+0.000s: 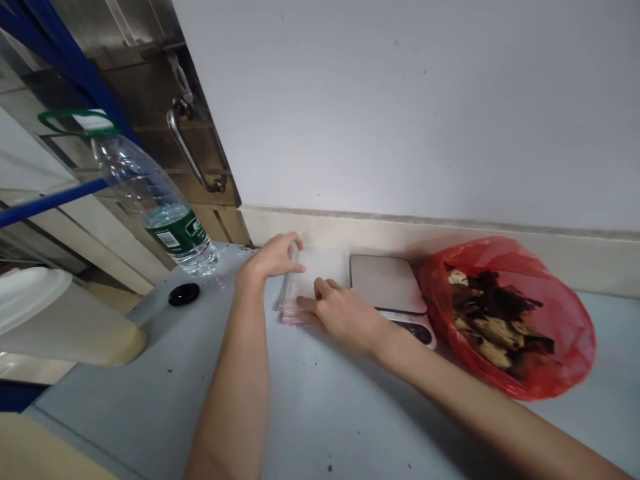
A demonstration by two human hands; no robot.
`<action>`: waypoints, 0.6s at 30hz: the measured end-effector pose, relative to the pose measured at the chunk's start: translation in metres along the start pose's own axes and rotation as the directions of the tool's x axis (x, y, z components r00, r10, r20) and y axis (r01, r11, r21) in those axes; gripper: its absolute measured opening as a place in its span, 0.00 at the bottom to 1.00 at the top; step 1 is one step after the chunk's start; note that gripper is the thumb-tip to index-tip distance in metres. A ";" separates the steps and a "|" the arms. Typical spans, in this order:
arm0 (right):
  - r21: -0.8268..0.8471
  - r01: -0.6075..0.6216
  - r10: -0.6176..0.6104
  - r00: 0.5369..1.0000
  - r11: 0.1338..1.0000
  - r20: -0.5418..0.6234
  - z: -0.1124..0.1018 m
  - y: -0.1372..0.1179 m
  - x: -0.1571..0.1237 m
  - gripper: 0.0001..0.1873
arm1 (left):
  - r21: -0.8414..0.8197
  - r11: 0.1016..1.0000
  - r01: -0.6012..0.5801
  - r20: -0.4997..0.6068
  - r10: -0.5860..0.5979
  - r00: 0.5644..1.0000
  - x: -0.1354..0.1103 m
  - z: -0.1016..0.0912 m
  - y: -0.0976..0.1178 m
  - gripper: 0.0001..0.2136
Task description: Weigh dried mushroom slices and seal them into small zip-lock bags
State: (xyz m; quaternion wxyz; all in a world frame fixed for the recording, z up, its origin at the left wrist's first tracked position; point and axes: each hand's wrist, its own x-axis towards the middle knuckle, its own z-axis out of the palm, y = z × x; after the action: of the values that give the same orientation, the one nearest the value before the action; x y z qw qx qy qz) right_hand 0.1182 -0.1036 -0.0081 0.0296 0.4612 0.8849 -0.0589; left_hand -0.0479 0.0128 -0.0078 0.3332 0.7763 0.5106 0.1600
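Observation:
A small stack of clear plastic bags point(319, 265) with pink-red edges lies on the table, left of a kitchen scale point(385, 283). At the stack's left side is my left hand point(275, 257), its thumb and fingers spread with nothing between them. My right hand point(343, 313) reaches in from the right, fingers curled. Its thumb and index finger close on the front edge of the top plastic bag; the grip itself is partly hidden. The scale has a bare metal plate, and my right forearm covers part of its front panel.
A red plastic bag point(570, 333) with dark dried pieces point(500, 320) stands open right of the scale. On the left are a large water bottle point(173, 223), a black round cap point(184, 294) and a white lidded tub point(65, 320). A wall point(425, 120) rises behind the table.

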 end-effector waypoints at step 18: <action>0.383 0.112 -0.087 0.993 0.917 -0.084 0.001 0.017 -0.050 0.23 | 0.267 0.959 -0.091 0.233 0.027 0.972 0.011 0.029 0.023 0.35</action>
State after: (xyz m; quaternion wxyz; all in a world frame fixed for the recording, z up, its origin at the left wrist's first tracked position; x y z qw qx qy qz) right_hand 0.1606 -0.1347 -0.0052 -0.0940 0.4140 0.8785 -0.2191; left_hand -0.0099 0.0069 -0.0139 0.2728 0.8433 0.4630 0.0074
